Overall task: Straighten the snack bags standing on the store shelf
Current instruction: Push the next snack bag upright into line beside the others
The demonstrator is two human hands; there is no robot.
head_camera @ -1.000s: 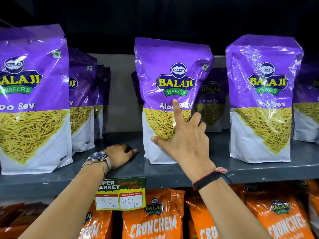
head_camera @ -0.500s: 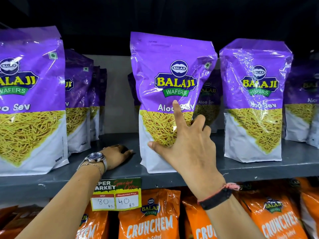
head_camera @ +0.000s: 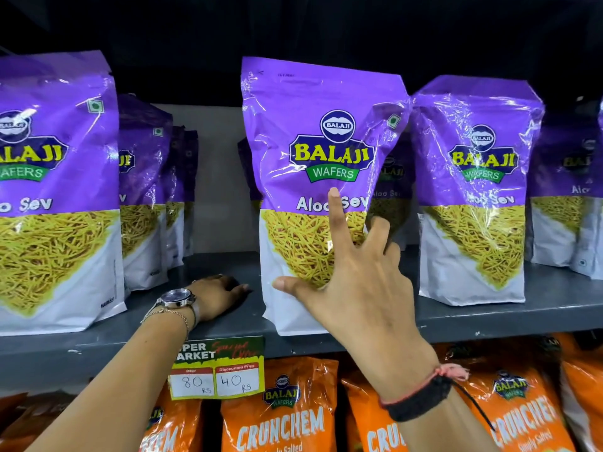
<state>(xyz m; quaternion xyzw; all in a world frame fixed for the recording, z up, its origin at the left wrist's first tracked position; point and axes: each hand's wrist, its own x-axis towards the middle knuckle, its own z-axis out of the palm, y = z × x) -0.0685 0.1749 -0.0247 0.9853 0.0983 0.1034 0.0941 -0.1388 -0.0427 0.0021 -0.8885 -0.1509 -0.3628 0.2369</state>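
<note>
Both hands unmoved | right hand (head_camera: 355,288) on middle bag (head_camera: 313,151) | bag more upright

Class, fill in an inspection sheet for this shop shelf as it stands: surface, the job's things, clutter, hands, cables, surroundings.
Surface: grey shelf, bags standing in rows, a gap left of the centre bag.
Job's things: purple Aloo Sev bags; centre bag at the front edge, leaning slightly; right bag and left bag upright.
Clutter: nothing seen.
Hands: right hand open, fingers spread on the centre bag's front, forefinger up; left hand flat on the shelf in the gap, no grip on anything.
Cables: nothing seen.
Surroundings: price tag marked 80 and 40; orange Crunchem bags on the shelf below.
</note>
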